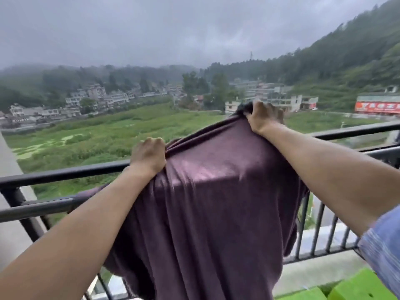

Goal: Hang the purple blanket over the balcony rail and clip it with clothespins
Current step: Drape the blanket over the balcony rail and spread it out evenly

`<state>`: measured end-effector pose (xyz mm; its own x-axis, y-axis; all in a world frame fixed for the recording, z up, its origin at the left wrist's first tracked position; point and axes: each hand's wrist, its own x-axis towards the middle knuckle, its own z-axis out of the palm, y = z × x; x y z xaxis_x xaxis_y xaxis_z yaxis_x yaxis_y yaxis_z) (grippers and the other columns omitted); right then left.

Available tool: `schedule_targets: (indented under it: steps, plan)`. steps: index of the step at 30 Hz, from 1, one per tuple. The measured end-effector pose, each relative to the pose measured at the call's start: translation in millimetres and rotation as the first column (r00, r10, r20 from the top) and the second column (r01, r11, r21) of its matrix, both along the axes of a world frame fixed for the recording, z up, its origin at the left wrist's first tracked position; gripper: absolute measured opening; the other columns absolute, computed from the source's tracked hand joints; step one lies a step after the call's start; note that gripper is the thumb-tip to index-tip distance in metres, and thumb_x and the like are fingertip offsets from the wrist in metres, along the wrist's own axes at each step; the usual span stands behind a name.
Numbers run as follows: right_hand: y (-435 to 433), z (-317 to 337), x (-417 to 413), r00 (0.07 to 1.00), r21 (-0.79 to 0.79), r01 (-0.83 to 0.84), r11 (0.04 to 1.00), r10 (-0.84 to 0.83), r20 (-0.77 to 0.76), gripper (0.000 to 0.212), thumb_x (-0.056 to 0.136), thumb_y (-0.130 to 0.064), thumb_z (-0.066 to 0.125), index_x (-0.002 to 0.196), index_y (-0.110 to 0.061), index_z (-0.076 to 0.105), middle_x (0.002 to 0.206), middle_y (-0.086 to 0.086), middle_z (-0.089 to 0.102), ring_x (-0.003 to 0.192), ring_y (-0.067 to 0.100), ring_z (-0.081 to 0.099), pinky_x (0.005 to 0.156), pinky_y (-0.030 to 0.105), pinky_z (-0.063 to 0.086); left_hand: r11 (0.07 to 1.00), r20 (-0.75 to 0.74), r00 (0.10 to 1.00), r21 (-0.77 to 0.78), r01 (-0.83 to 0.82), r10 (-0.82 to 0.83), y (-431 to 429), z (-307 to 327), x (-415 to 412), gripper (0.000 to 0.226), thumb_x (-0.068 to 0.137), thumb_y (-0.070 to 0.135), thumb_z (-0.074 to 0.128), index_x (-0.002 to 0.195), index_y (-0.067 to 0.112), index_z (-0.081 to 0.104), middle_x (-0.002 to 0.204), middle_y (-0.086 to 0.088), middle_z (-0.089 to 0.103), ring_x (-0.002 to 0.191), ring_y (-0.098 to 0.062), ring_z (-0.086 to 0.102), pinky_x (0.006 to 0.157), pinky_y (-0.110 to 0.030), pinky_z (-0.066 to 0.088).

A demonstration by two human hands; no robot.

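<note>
The purple blanket [216,202] is held up in front of the black balcony rail [65,173] and hangs down in folds over the middle of the railing. My left hand [149,155] grips its bunched upper edge just above the top rail. My right hand [263,118] clutches the edge higher up and farther out, past the rail. A corner of the cloth trails over the lower bar [43,205] at the left. No clothespins are in sight.
The railing has two horizontal bars and vertical black balusters [318,232] on a concrete ledge [313,271]. Bright green objects [357,289] sit at the bottom right beside my blue sleeve [383,245]. Beyond lie a green field, houses and misty hills.
</note>
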<state>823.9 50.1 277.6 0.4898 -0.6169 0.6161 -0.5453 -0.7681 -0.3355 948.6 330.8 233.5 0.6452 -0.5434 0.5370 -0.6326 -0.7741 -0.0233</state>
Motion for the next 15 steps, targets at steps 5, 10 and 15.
schedule_targets:
  steps: [5,10,15]
  plan:
    - [-32,-57,16,0.634,0.239,0.063,0.969,0.146,-0.759,0.024,0.061,-0.034,0.071,0.074,-0.018,0.058,0.107,0.000,0.067,0.105,0.026,0.062,0.095,0.041,0.050,0.958,-0.236,0.932,-0.144,0.247,-0.276,-17,-12,-35,0.020,0.085,0.038,0.064,0.078,0.021,0.071,0.085,0.000,0.071,0.084,-0.021,0.066,0.074,-0.033,0.051]
    - [-18,-50,7,0.739,0.308,-0.065,0.949,0.253,-0.624,0.022,0.068,-0.033,0.076,0.082,-0.016,0.071,0.096,0.002,0.070,0.092,0.022,0.064,0.091,0.039,0.054,0.859,-0.096,0.895,0.252,0.445,-0.436,-26,-34,-89,0.052,0.083,0.074,0.040,0.074,0.023,0.044,0.063,0.007,0.043,0.073,-0.022,0.055,0.062,-0.036,0.034]
    - [22,-42,-72,0.975,0.061,-0.072,0.996,0.057,0.213,0.017,0.085,-0.038,0.062,0.092,-0.023,0.067,0.085,-0.010,0.064,0.081,0.012,0.059,0.075,0.028,0.046,0.828,-0.125,0.863,0.242,0.506,-0.490,-28,-32,-76,0.052,0.083,0.073,0.040,0.074,0.023,0.046,0.065,0.009,0.044,0.082,-0.026,0.059,0.066,-0.036,0.038]
